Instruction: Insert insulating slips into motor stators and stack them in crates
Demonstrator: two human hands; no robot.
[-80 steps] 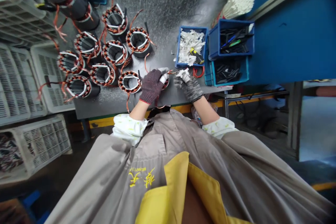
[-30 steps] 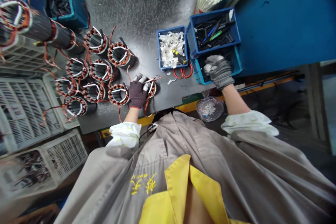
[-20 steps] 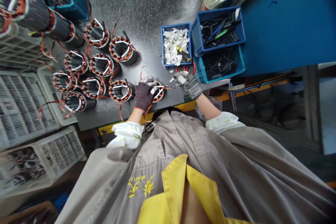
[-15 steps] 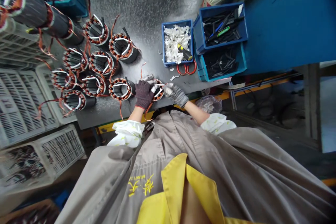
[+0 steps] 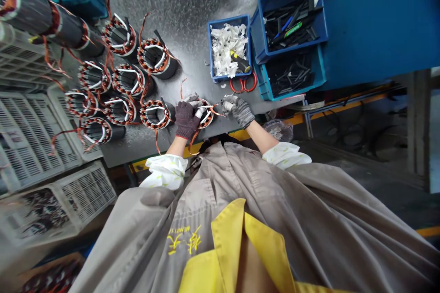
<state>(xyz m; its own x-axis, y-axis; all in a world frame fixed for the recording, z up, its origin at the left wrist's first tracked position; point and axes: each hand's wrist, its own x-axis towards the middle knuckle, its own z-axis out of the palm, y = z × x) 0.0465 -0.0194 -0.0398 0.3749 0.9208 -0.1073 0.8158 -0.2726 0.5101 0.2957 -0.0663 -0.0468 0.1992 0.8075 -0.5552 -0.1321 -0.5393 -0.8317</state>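
Observation:
A motor stator (image 5: 207,121) with orange-brown windings and a white sleeve stands near the table's front edge. My left hand (image 5: 187,120), in a dark purple glove with worn grey fingertips, is closed on its left side, the thumb lying over the rim. Copper-coloured lead ends (image 5: 216,111) stick out of the stator to the right. Just beyond them is my right hand (image 5: 239,111) in a grey striped glove, apart from the stator. Its fingers are bent together; whatever they hold, if anything, is too small to make out.
Several wound stators (image 5: 156,113) stand on the left of the table. A blue bin (image 5: 211,50) holds white scraps and a yellow-black tool, with red-handled scissors (image 5: 243,84) beside it. Bins of black sleeves (image 5: 325,25) lie right; white crates (image 5: 30,130) stand left.
My right hand has moved right, away from the stator, uncovering its lead ends. The left hand keeps its hold on the stator. The whole view has shifted slightly.

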